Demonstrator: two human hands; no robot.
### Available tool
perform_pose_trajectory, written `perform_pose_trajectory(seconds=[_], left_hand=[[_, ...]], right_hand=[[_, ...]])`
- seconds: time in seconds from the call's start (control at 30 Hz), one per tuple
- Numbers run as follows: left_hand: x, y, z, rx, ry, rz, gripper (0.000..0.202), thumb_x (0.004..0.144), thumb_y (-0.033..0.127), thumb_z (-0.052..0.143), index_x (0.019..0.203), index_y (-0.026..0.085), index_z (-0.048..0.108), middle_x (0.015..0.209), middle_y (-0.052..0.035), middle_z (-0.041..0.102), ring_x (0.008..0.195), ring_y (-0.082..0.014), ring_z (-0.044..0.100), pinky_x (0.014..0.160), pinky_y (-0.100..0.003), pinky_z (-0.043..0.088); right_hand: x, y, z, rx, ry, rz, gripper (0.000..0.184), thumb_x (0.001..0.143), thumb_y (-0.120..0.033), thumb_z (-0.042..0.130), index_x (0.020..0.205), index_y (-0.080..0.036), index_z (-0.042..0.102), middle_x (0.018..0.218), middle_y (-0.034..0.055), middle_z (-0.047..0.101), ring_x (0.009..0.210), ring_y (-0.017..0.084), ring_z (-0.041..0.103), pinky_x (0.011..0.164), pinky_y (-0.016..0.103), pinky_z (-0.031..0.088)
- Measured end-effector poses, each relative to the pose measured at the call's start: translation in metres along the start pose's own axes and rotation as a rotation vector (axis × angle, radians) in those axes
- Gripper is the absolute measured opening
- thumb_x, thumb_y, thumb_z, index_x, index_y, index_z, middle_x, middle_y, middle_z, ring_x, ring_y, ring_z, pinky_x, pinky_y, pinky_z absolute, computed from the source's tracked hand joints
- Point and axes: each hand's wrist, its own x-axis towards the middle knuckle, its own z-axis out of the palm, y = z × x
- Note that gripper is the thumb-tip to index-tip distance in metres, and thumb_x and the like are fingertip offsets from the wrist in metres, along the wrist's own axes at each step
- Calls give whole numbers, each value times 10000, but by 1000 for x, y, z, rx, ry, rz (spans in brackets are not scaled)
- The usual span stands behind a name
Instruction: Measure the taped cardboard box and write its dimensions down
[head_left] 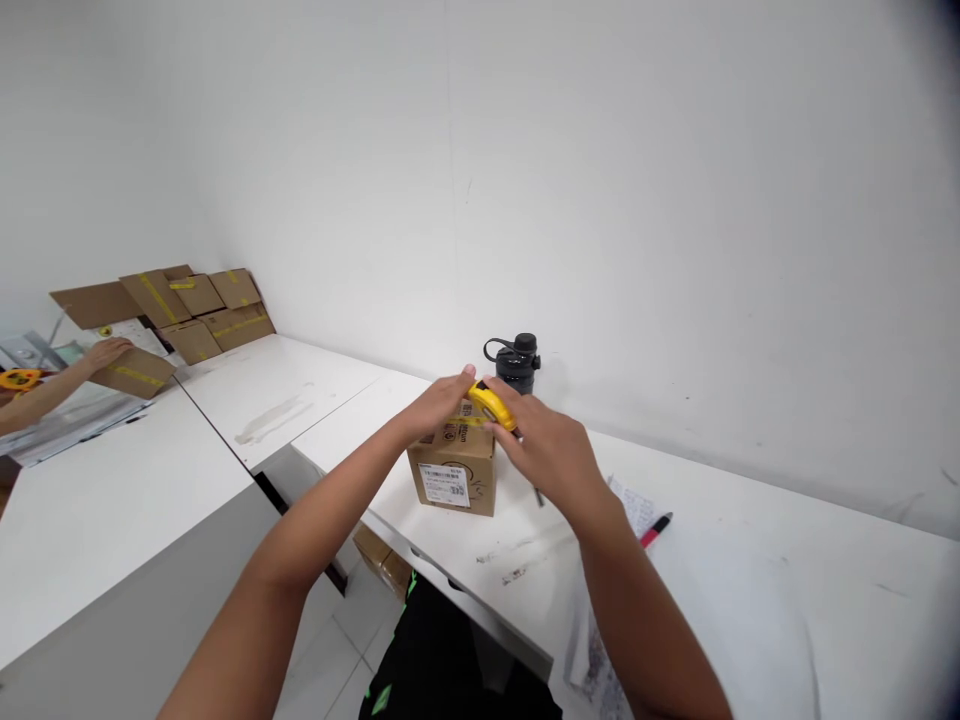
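Observation:
A yellow tape measure (495, 408) is in my right hand (551, 445), gripped over the right side of a small brown cardboard box (457, 490). From its case a short stretch of yellow blade lies across the top of the box toward my left hand (439, 408). That hand is closed at the blade over the far left part of the box top, its thumb beside the case; its other fingertips are mostly hidden. The box stands upright on a white table (517, 570), and a white printed label (444, 485) faces me.
Behind the box a black water bottle (517, 362) stands near the wall. Written paper (634, 508) and a red-and-black pen (656, 530) lie to the right. At far left, another person's hand (109, 352) touches cardboard (135, 372), near stacked boxes (199, 310).

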Motion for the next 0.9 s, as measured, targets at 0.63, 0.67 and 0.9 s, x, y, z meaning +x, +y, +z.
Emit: perform_pose_trajectory(seconds=[0.63, 0.67, 0.9], left_hand=[[-120, -102, -13, -41, 496, 119, 837, 869, 730, 334, 1536, 232, 237, 1623, -69, 177, 1499, -254, 124, 1228, -392, 73], [-121, -110, -11, -98, 515, 86, 837, 877, 726, 313, 1547, 241, 184, 1631, -66, 140, 1502, -243, 111, 1227, -385, 81], [-129, -157, 23, -666, 502, -132, 864, 869, 759, 221, 1541, 315, -91, 1625, -60, 167, 1474, -214, 236, 1199, -387, 203]], right_hand=[[26, -3, 73, 1016, -200, 45, 650, 846, -524, 595, 1415, -260, 424, 1297, 69, 579, 1040, 189, 574, 907, 345, 472], [25, -8, 76, 1014, -224, 26, 647, 850, -516, 592, 1421, -261, 425, 1350, 73, 548, 1067, 194, 566, 917, 342, 469], [18, -25, 77, 969, -393, -16, 634, 877, -505, 555, 1463, -315, 407, 1406, 54, 520, 1013, 191, 597, 904, 367, 490]])
